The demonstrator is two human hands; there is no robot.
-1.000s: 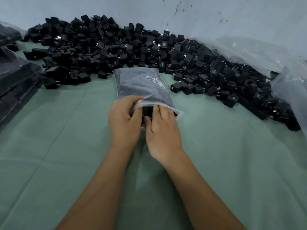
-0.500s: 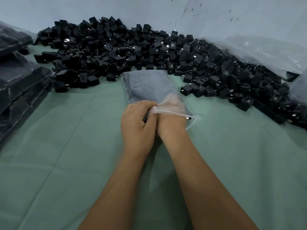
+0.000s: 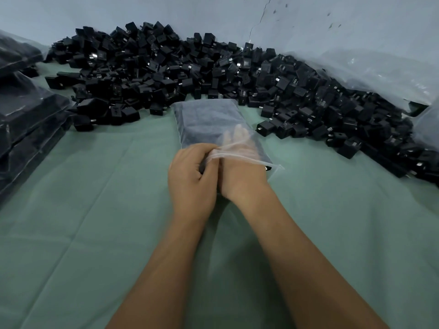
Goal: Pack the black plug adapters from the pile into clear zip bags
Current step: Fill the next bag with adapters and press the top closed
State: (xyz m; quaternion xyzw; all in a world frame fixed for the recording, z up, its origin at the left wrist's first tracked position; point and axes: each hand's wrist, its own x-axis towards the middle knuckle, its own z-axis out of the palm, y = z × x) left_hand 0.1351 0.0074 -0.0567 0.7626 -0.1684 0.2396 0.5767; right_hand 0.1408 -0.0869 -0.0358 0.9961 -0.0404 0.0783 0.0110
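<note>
A clear zip bag (image 3: 206, 119) filled with black adapters lies on the green cloth, its mouth toward me. My left hand (image 3: 190, 176) pinches the near edge of the bag's mouth and holds it up. My right hand (image 3: 240, 179) is pushed into the mouth, its fingers showing straight through the plastic on top of the adapters. One black adapter (image 3: 268, 167) peeks out at the right corner of the mouth. The big pile of loose black plug adapters (image 3: 213, 74) stretches along the wall behind the bag and down the right side.
Filled bags of adapters (image 3: 26, 119) are stacked at the left edge. Crumpled clear plastic (image 3: 380, 72) lies at the back right against the pale wall. Green cloth (image 3: 95, 210) covers the table in front of the pile.
My right hand has slid deeper into the bag, from the mouth to well under the plastic. My left hand keeps its pinch on the mouth edge.
</note>
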